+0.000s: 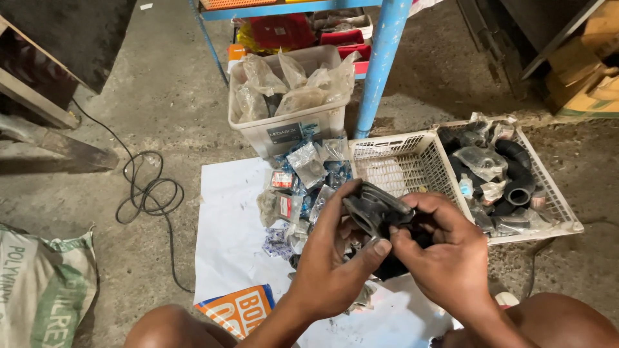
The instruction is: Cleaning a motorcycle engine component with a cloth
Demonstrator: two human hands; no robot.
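Both the left hand and right hand are closed around the black round-flanged rubber intake part, held just beside the white slotted plastic basket, best turned slowly with fingertips off its opening.

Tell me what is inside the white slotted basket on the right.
The white basket holds black rubber hoses and parts in clear bags at its right side. Its left part is bare. What lies beneath the hoses is covered.

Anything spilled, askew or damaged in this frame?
Small bagged parts lie spilled in a loose heap on the white sheet, outside the clear bin. A black cable sprawls in a tangle on the floor. The black rubber part in both hands shows no visible damage.
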